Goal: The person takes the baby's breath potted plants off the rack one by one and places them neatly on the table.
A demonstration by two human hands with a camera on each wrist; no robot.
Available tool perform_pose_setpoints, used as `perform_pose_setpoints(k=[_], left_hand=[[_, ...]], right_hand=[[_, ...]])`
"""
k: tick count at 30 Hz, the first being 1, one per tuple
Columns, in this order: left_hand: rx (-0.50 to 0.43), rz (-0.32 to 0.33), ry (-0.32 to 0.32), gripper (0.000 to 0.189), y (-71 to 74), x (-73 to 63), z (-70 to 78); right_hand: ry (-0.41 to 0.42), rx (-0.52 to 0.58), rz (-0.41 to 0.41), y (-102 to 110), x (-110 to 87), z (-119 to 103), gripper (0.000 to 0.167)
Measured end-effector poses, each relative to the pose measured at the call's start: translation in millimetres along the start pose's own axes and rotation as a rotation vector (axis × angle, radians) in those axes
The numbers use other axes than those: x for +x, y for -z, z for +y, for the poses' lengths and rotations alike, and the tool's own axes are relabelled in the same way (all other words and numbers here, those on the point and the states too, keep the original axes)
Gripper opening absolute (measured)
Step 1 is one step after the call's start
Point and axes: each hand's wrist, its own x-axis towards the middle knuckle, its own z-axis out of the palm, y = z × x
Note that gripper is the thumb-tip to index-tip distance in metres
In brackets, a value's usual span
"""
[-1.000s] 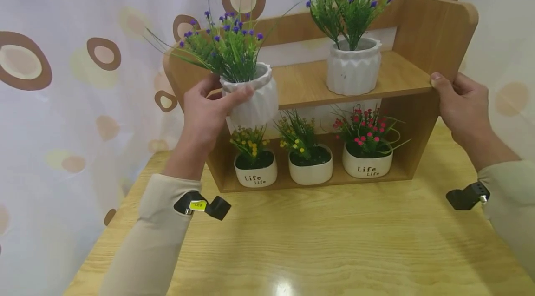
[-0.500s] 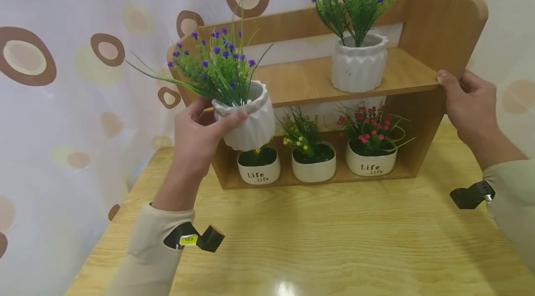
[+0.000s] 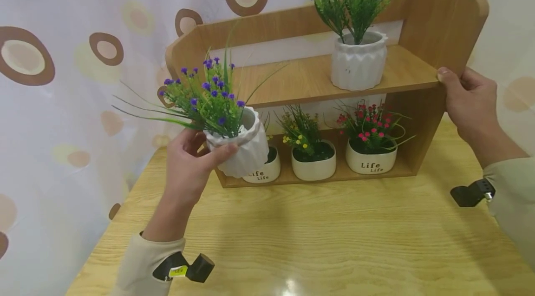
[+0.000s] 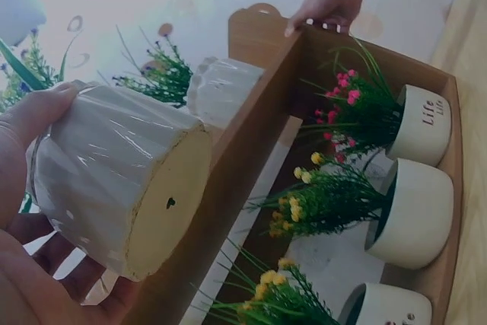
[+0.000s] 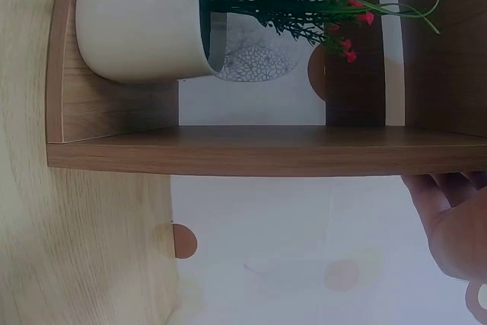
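My left hand (image 3: 188, 166) grips a white ribbed flowerpot (image 3: 246, 152) with purple flowers (image 3: 213, 96), thumb on its front and fingers behind. The pot is tilted, held in front of the shelf's lower left. In the left wrist view the flowerpot (image 4: 114, 165) shows its flat base with a small hole. At the right side of the two-tier wooden shelf (image 3: 267, 96), my right hand (image 3: 472, 105) holds the side panel, thumb at the front edge of the upper board. A matching white flowerpot (image 3: 358, 66) with purple flowers stands on the upper board.
On the lower board stand a pink-flowered pot (image 3: 372, 161), a yellow-flowered pot (image 3: 313, 168) and, partly hidden, another yellow-flowered pot (image 3: 267, 173). The wooden table (image 3: 334, 231) extends in front. A patterned curtain (image 3: 62, 115) hangs behind and at the left.
My left hand has brought the flowerpot down and slightly left, from upper-board height to in front of the lower left pot. The right hand keeps its hold on the shelf.
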Motion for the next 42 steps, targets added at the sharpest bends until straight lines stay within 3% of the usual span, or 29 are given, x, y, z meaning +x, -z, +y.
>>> perform_pose_setpoints(k=[7,21,42], left_hand=[[-0.001,0.038,-0.085,0.067,9.7,-17.7,-20.2],[0.021,0.137,0.052,0.067,31.6,-49.1,-53.5],[0.076,0.279,0.211,0.062,72.3,-75.5,-93.0]], right_hand=[[0.007,0.018,0.001,-0.9,0.3,-0.1,0.023],[-0.04,0.01,0.015,-0.9,1.6,-0.8,0.03],[-0.034,0.072,-0.001,-0.9,0.4,-0.3,0.024]])
